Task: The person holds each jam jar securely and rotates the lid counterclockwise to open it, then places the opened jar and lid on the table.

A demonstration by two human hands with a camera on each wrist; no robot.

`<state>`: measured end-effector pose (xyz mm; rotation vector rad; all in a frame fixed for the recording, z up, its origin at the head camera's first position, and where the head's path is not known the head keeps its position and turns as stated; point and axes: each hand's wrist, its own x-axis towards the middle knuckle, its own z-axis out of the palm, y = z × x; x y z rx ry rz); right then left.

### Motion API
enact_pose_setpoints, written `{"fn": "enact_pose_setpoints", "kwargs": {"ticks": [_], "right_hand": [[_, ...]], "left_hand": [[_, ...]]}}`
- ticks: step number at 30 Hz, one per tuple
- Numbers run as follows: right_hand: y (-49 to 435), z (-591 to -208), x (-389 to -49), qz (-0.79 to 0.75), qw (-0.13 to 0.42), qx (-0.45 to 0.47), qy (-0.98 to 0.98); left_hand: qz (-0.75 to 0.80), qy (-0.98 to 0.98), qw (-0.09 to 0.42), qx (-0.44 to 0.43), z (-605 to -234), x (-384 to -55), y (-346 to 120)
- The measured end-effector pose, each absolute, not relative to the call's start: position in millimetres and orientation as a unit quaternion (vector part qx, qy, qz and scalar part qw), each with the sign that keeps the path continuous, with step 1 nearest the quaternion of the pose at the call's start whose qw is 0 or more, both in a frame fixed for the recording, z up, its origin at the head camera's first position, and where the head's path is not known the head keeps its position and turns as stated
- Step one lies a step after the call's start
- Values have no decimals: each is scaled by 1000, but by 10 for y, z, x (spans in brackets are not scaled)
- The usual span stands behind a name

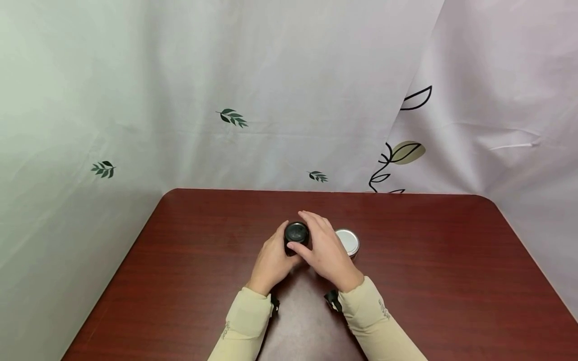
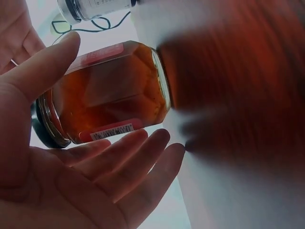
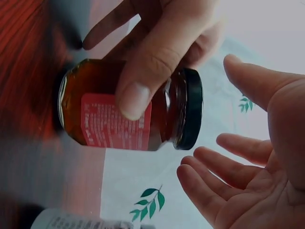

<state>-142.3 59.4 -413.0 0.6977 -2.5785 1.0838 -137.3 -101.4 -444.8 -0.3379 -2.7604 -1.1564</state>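
A glass jar (image 3: 105,107) of amber-brown contents stands upright with its base at the table. It has a black lid (image 1: 296,232) and a red label (image 3: 116,121) with fine print. My left hand (image 1: 271,263) holds it round the body, thumb (image 3: 143,90) on the label side and fingers (image 2: 128,162) along the opposite side. Beside the lid is my right hand (image 1: 326,250), its thumb and fingers spread apart. In the right wrist view a gap shows between those fingers (image 3: 209,176) and the lid.
A second container with a white top (image 1: 348,241) stands just right of my right hand; its pale printed side (image 2: 102,7) shows in the left wrist view. The reddish-brown table (image 1: 429,260) ends at a pale leaf-patterned curtain (image 1: 280,90).
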Motion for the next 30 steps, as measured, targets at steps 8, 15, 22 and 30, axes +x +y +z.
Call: {"fn": "enact_pose_setpoints", "kwargs": {"ticks": [8,15,22,30], "right_hand": [[532,-4144,-1424,376,128,239,-886],[502,-4161,-1423,372,132,238,-887],[499,-4191,-1427,376,134,233,-887],[488,-4234,-1449,373,141,237,-886]], "left_hand": [[-387,-910,77,-124,-4445,-1373,-1006],[-381,-915,64,-115,-4454,-1378,-1006],[-378,-918,51,-107,-4448,-1386,-1000],[-370,-923,51,-97,-4451,-1386,-996]]}}
